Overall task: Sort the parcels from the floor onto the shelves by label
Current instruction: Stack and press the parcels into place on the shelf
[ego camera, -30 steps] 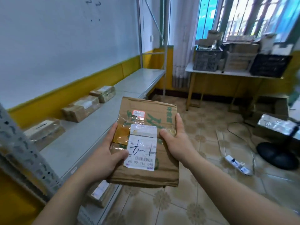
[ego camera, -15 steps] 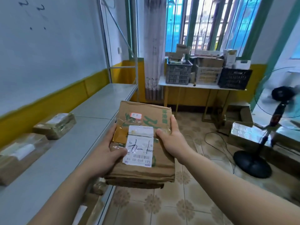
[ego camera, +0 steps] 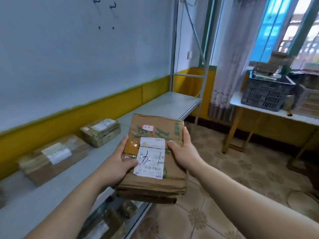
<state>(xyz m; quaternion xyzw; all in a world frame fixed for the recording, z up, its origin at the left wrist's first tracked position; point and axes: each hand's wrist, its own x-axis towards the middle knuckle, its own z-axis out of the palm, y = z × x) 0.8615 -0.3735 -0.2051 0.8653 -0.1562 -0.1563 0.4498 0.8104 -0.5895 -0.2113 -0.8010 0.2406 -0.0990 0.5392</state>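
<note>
Grip is two-handed: my left hand and right hand clasp opposite long edges of the flat, creased brown cardboard parcel, held up near the front edge of the grey metal shelf, and I judge it light, somewhat pliable, best supported mid-length from beneath.

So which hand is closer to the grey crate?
Right. The right hand grips the parcel on the side facing the grey crate; the left hand grips its opposite edge, farther away.
</note>
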